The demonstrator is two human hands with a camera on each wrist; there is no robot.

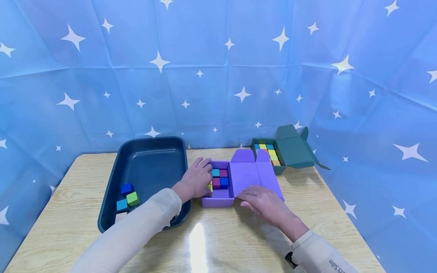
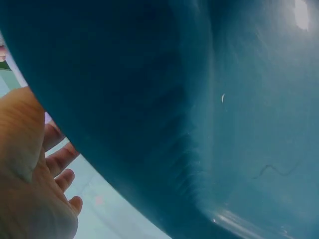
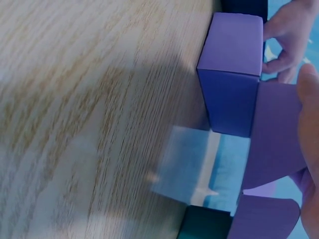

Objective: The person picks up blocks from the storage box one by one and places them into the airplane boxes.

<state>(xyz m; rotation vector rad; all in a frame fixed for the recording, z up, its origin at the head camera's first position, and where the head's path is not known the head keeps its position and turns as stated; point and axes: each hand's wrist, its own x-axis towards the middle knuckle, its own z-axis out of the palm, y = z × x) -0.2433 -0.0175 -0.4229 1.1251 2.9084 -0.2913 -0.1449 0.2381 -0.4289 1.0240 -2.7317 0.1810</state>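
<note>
My left hand (image 1: pixel 196 180) reaches over the left wall of the purple box (image 1: pixel 218 203), its fingers near the far corner. The thumb lies beside a yellow cube (image 1: pixel 209 187) inside. A teal cube (image 1: pixel 216 173), a dark blue cube (image 1: pixel 224 182) and magenta cubes (image 1: pixel 216 183) sit in rows toward the back; the hand covers the left column in part. My right hand (image 1: pixel 264 204) rests at the near edge of the box's opened lid (image 1: pixel 250 176), fingertips close to the box's front right corner. In the right wrist view, its fingers overlap the lid.
A dark blue tray (image 1: pixel 186 170) stands left of the box, holding a blue cube (image 1: pixel 127 189), a green cube (image 1: pixel 132 198), a light blue cube (image 1: pixel 122 205) and a pale cube (image 1: pixel 120 217). Behind right, an open green box (image 1: pixel 280 170) holds several cubes; its lid (image 1: pixel 297 151) spreads right.
</note>
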